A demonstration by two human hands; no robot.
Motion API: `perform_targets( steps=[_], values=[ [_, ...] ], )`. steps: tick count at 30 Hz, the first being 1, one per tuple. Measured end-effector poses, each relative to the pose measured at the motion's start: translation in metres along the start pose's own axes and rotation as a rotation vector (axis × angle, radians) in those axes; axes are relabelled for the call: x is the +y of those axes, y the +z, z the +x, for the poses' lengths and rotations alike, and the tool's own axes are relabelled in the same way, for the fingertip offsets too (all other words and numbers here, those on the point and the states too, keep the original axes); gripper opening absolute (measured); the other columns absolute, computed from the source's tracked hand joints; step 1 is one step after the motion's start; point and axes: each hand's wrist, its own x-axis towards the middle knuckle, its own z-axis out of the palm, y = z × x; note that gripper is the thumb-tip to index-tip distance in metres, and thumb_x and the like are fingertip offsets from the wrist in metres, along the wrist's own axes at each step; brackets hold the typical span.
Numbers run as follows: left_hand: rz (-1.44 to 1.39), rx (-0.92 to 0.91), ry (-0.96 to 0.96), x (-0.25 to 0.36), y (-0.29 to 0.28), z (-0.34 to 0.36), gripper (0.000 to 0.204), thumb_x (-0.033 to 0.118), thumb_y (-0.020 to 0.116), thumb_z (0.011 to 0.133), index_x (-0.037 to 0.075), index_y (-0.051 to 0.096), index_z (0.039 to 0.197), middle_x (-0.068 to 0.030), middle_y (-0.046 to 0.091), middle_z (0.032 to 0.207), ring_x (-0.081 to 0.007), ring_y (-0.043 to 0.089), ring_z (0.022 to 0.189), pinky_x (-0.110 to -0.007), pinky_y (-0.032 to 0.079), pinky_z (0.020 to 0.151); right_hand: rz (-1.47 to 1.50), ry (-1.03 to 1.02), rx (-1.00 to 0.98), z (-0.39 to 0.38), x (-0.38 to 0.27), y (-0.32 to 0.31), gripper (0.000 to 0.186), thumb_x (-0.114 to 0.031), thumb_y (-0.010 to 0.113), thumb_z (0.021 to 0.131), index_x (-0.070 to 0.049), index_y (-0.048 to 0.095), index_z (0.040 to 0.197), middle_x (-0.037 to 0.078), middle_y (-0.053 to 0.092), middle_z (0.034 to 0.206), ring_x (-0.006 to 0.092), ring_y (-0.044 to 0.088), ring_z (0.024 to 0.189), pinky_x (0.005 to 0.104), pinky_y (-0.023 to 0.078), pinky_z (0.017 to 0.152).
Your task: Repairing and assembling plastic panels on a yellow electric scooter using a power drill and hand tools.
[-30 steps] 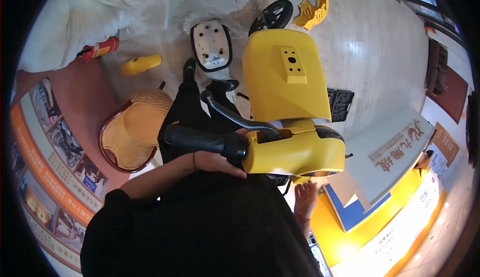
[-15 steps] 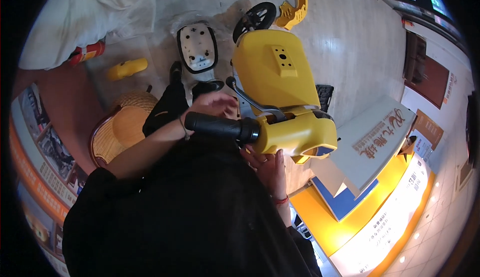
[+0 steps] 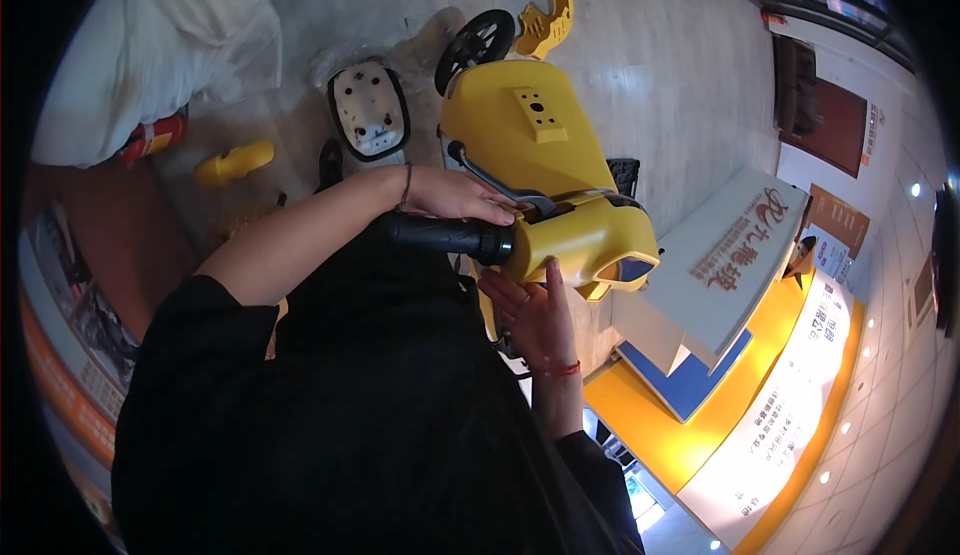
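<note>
A yellow scooter stands in front of me, with its yellow handlebar cover (image 3: 575, 252), black handlebar grip (image 3: 430, 236) and black brake lever (image 3: 490, 180) close to my body. My left hand (image 3: 458, 196) reaches over between grip and lever, its extended fingertips at the end of the cover by the grip. From below, my right hand (image 3: 540, 317) lies against the cover with thumb up and fingers spread; nothing is in it. Beyond the handlebar is the large yellow body panel (image 3: 525, 135) with a raised, holed mount. What the left palm touches is hidden.
A black wheel (image 3: 476, 52) and a loose yellow bracket-like part (image 3: 550, 20) lie beyond the scooter. On the floor are a black-rimmed white seat-like part (image 3: 369, 110) and a yellow cover piece (image 3: 235, 163). A white counter (image 3: 715, 255) stands at right, a red cylinder (image 3: 155, 139) at left.
My left hand has moved right and forward over the grip, up to the cover. The right hand stays beneath the cover, its palm more visible. The whole view has shifted slightly.
</note>
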Motion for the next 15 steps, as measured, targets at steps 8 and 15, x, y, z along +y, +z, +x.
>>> perform_targets(
  steps=[8,15],
  values=[
    [0.234,0.002,-0.067,0.005,-0.001,0.0,0.055,0.036,0.042,0.096,0.005,0.032,0.14,-0.0125,0.038,0.142,-0.0193,0.033,0.132,-0.029,0.024,0.108,-0.046,-0.091,0.021,0.007,0.006,0.0,0.078,-0.065,0.032,0.089,0.005,0.043,0.122,0.021,0.058,0.117,0.0286,0.05,0.118,0.0369,0.028,0.104],
    [0.357,-0.051,-0.008,0.016,0.006,0.003,0.063,0.041,0.047,0.093,0.001,0.03,0.139,-0.0177,0.042,0.137,-0.0227,0.04,0.127,-0.031,0.03,0.104,0.005,-0.139,0.105,0.008,0.005,0.011,0.068,-0.053,0.035,0.094,0.009,0.042,0.121,0.025,0.062,0.103,0.0299,0.062,0.099,0.0376,0.045,0.092]
  ],
)
